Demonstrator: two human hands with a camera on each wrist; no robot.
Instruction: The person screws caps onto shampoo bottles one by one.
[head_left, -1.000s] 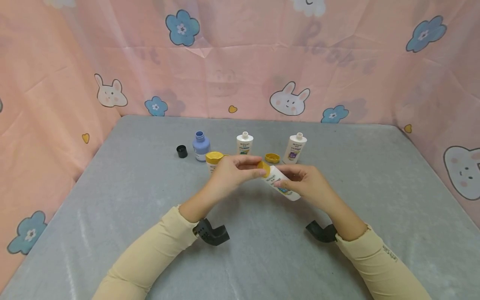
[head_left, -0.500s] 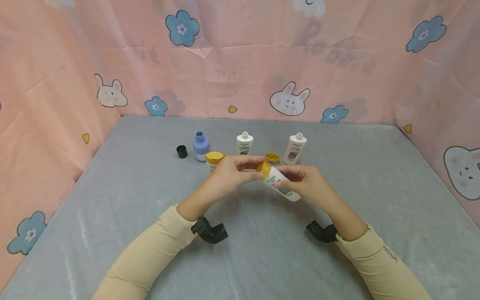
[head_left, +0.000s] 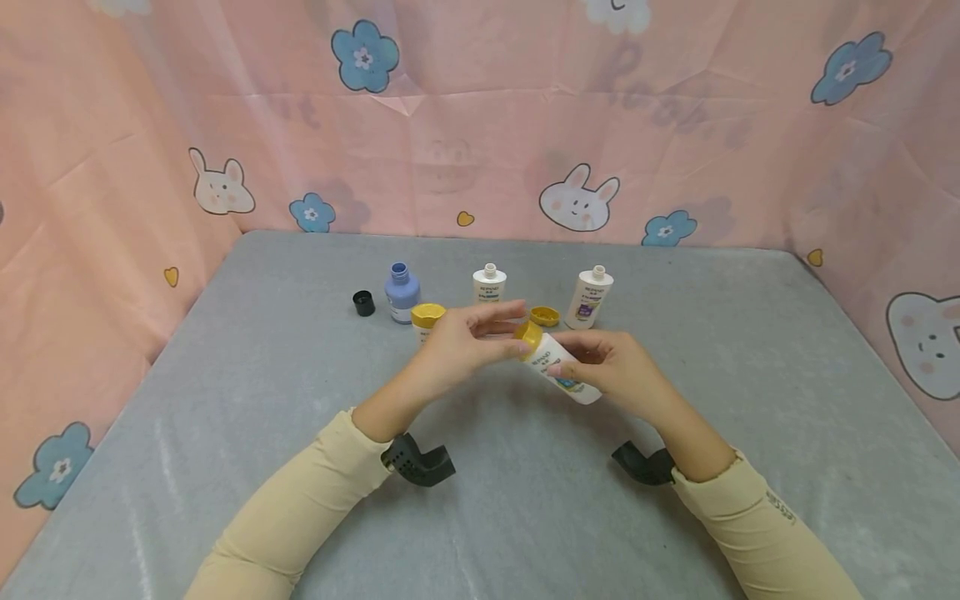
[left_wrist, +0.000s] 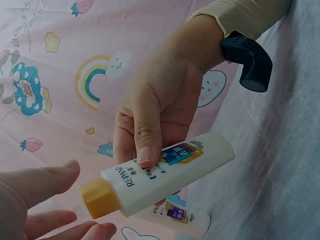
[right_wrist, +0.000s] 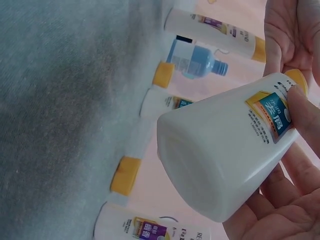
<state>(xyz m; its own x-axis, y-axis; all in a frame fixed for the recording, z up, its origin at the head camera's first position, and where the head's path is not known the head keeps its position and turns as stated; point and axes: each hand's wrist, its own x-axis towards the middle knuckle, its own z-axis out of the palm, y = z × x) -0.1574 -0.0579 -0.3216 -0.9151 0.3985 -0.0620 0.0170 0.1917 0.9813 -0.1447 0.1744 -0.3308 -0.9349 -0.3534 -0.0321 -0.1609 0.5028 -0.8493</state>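
Observation:
My right hand [head_left: 618,367] holds a white shampoo bottle [left_wrist: 170,175], thumb across its label and fingers behind. The bottle is tilted above the table, its gold cap [left_wrist: 100,197] on and pointing to the left. Around that cap, my left hand [head_left: 468,337] has its thumb and fingers spread, with gaps showing in the left wrist view. Just behind the left hand stands another white bottle with a gold cap [head_left: 428,315], partly hidden by it.
Uncapped at the back stand a blue bottle [head_left: 402,293], a white bottle [head_left: 490,286] and a second white bottle [head_left: 589,297]. A black cap [head_left: 363,302] and a loose gold cap [head_left: 544,316] lie among them. One more gold cap [right_wrist: 164,75] shows in the right wrist view.
My left fingers have lifted off the gold cap and spread upward, with the thumb staying near it. The right hand and the bottle have hardly moved.

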